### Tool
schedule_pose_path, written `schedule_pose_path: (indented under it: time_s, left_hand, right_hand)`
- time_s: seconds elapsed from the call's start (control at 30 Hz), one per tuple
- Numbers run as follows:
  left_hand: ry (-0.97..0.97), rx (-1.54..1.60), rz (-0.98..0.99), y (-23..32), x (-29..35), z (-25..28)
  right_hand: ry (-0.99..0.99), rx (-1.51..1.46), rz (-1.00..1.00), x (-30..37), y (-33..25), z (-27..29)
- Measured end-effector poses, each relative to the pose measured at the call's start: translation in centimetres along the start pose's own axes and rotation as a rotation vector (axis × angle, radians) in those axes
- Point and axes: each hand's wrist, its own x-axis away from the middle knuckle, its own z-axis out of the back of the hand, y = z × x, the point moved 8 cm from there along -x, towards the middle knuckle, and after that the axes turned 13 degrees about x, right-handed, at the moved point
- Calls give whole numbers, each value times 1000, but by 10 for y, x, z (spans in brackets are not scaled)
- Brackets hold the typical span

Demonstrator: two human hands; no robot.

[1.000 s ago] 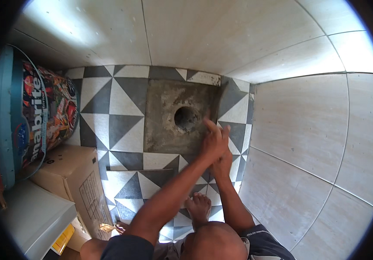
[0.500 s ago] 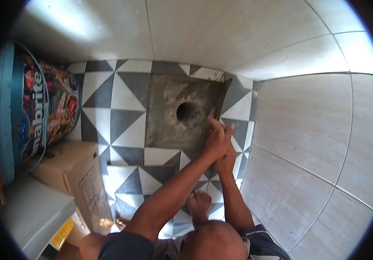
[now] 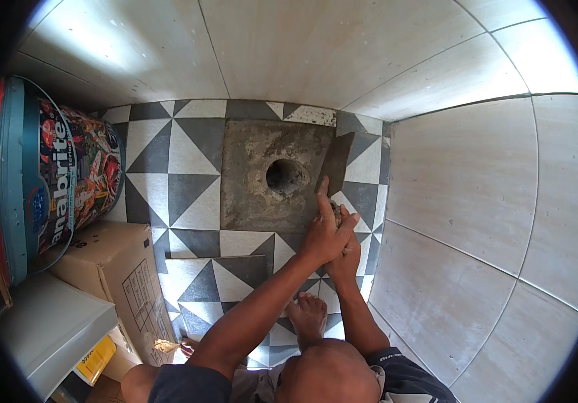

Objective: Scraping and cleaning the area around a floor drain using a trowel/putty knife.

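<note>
My left hand [image 3: 324,235] and my right hand [image 3: 345,260] are closed together at the lower right of a cement-filled square [image 3: 245,201] in the floor. Between them they hold a flat dark grey strip [image 3: 338,160] with a slanted far end. My left index finger lies stretched along it. The strip's near end is hidden by my fingers, so I cannot tell if it is a trowel blade or a cut tile. Lumpy grey matter shows between the hands. In the square is a round drain hole [image 3: 285,176].
Grey and white patterned tiles [image 3: 195,144] surround the square; a loose tile [image 3: 252,267] lies nearer me. At left stand a teal bucket [image 3: 17,181], a cardboard box [image 3: 111,252] and a pale grey lid-like surface [image 3: 60,322]. Tiled walls [image 3: 464,174] close in beyond and at right.
The strip has turned from nearly edge-on to show its broad face, and its far end has shifted slightly left and down. My hands have moved a little nearer me.
</note>
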Motion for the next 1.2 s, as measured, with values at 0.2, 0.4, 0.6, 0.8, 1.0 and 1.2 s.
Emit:
schedule_pose_path:
  time_s: [0.2,0.4,0.6,0.8,1.0,1.2]
  left_hand:
    - [-20,58,19,-8,1,-6]
    - [58,-51,55,-13,-31,-4]
    - [-79,-33,55,16,-17,-12]
    - [-36,-93,-6,11,3,-6]
    - [-22,-65,-56,-1,1,-8]
    - [-102,59,193,16,-19,-25]
  right_hand:
    - [-71,57,-52,5,-2,6]
    - [-26,31,82,-28,4,-4]
    - [-66,-218,-12,-30,14,-1]
    - [-31,-53,-3,-2,5,2]
    - [-56,16,-28,-1,4,5]
    - [-2,-97,32,-28,13,13]
